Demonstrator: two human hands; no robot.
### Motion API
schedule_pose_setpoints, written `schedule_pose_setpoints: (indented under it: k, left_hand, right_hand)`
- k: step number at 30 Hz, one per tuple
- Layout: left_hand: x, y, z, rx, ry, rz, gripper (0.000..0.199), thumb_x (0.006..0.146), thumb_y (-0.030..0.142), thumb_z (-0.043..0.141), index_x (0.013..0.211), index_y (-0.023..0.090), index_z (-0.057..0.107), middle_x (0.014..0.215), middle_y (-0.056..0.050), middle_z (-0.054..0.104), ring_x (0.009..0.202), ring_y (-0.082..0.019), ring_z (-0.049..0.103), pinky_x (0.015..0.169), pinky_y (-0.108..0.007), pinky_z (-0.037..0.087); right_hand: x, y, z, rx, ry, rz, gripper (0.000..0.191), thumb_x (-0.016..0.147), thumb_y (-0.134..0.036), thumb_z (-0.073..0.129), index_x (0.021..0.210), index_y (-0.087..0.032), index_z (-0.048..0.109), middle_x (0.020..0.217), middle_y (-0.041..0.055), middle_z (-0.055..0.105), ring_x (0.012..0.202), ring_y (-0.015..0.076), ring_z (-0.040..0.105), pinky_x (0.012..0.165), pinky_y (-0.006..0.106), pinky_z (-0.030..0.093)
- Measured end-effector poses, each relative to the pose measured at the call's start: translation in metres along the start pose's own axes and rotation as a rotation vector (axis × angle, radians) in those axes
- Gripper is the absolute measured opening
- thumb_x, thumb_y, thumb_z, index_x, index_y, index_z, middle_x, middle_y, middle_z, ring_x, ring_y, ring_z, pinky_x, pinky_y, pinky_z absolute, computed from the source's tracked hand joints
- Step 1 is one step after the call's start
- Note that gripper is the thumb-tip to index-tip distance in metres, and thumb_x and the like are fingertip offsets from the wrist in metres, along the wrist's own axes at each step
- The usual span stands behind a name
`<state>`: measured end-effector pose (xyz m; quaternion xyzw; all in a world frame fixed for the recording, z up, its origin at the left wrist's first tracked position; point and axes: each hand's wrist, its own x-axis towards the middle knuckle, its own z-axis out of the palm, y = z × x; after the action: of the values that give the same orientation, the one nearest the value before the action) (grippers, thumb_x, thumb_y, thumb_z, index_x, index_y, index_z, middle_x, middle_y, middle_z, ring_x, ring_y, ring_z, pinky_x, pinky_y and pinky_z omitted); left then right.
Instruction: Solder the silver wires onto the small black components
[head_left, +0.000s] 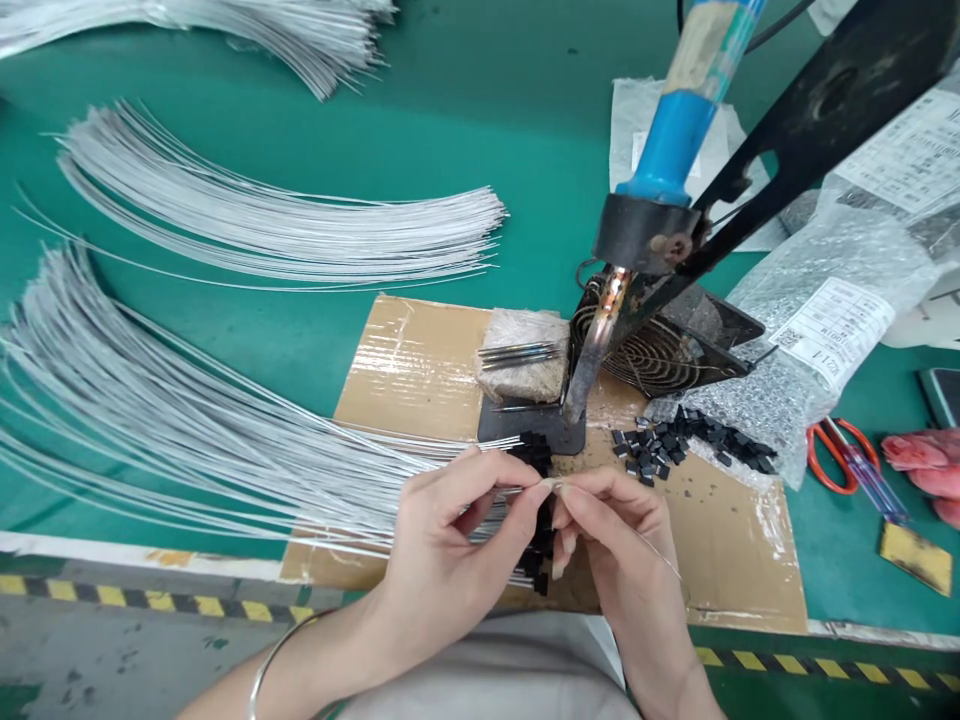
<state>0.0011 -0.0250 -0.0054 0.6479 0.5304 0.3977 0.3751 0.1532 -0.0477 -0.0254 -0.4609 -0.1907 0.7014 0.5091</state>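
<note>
- Thumb and forefinger of my left hand (457, 550) pinch together, meeting those of my right hand (630, 540), likewise pinched; what sits between them is too small to tell.
- Under my left hand runs a fanned bundle of thin white wires (202, 390), its ends lined up, probably to keep the small black rectangular end pieces (534, 450) together.
- Loose black rectangular pieces (686, 440) lie beyond my right hand, seemingly for easy reach.
- A blue-handled soldering iron (667, 145) hangs in a black metal arm (817, 110), tip downward, presumably leaving both hands free; behind it a black round-grilled fan (660, 350) perhaps draws fumes.
- Brown taped cardboard (735, 580) covers part of the green tabletop (570, 150), likely as protection.
- Below, yellow-and-black striped tape (105, 594) edges the worn grey floor (112, 660).
</note>
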Motion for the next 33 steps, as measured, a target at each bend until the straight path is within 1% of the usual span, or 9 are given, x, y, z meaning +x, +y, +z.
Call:
schedule_pose_setpoints:
  k: [4, 9, 14, 18, 21, 29, 33]
  left_hand:
    - [0.0, 0.001, -0.001, 0.016, -0.017, -0.005, 0.017, 0.089, 0.009, 0.066, 0.076, 0.019, 0.069, 0.057, 0.006, 0.06, 0.046, -0.006, 0.035, 0.041, -0.021, 0.025]
    - [-0.002, -0.003, 0.003, 0.029, 0.027, -0.008, 0.017, 0.09, 0.01, 0.066, 0.075, 0.019, 0.067, 0.055, 0.007, 0.053, 0.047, -0.007, 0.033, 0.043, -0.021, 0.026]
    - [-0.005, -0.007, 0.008, 0.032, 0.055, 0.001, 0.016, 0.091, 0.01, 0.065, 0.079, 0.019, 0.067, 0.06, 0.006, 0.059, 0.048, -0.007, 0.037, 0.045, -0.02, 0.031]
    - [-0.008, -0.01, 0.011, 0.03, 0.075, 0.01, 0.015, 0.092, 0.009, 0.064, 0.082, 0.02, 0.067, 0.064, 0.005, 0.061, 0.05, -0.007, 0.041, 0.047, -0.02, 0.035]
    - [-0.008, -0.011, 0.013, 0.03, 0.075, 0.002, 0.014, 0.093, 0.01, 0.064, 0.083, 0.02, 0.067, 0.065, 0.004, 0.061, 0.05, -0.008, 0.042, 0.046, -0.021, 0.035]
    - [-0.008, -0.011, 0.011, 0.089, 0.071, 0.059, 0.016, 0.092, 0.009, 0.064, 0.081, 0.02, 0.066, 0.06, 0.006, 0.057, 0.049, -0.008, 0.037, 0.048, -0.023, 0.034]
    - [-0.01, -0.012, 0.011, 0.085, 0.083, 0.073, 0.016, 0.091, 0.009, 0.065, 0.082, 0.021, 0.066, 0.059, 0.007, 0.057, 0.048, -0.008, 0.037, 0.048, -0.023, 0.033]
  right_hand:
    - [0.001, -0.005, -0.001, -0.014, -0.017, 0.037, 0.011, 0.082, -0.031, 0.086, 0.077, -0.021, 0.083, 0.065, -0.0016, 0.074, 0.046, 0.0068, 0.064, 0.047, 0.014, 0.055]
    - [0.003, -0.002, 0.0, 0.036, -0.015, 0.025, 0.009, 0.083, -0.03, 0.086, 0.081, -0.021, 0.084, 0.067, -0.0025, 0.075, 0.048, 0.0054, 0.066, 0.05, 0.012, 0.057]
    - [0.003, 0.003, 0.001, 0.058, -0.014, 0.012, 0.007, 0.086, -0.028, 0.083, 0.084, -0.022, 0.085, 0.071, -0.0028, 0.076, 0.05, 0.0046, 0.066, 0.052, 0.012, 0.058]
    - [0.003, 0.006, 0.004, 0.09, 0.029, -0.015, 0.007, 0.083, -0.029, 0.085, 0.082, -0.022, 0.085, 0.07, -0.0022, 0.076, 0.048, 0.0054, 0.066, 0.05, 0.012, 0.057]
    - [0.004, 0.007, 0.007, 0.114, 0.053, -0.019, 0.009, 0.08, -0.03, 0.088, 0.079, -0.021, 0.085, 0.067, -0.0015, 0.076, 0.045, 0.0061, 0.066, 0.047, 0.012, 0.057]
    - [0.004, 0.003, 0.005, 0.115, 0.026, 0.03, 0.01, 0.079, -0.03, 0.088, 0.076, -0.021, 0.084, 0.065, -0.0023, 0.074, 0.045, 0.0068, 0.065, 0.046, 0.014, 0.058]
    - [0.002, 0.005, 0.006, 0.121, 0.03, 0.013, 0.011, 0.079, -0.03, 0.088, 0.075, -0.02, 0.084, 0.065, -0.0022, 0.074, 0.044, 0.0069, 0.066, 0.046, 0.014, 0.058]
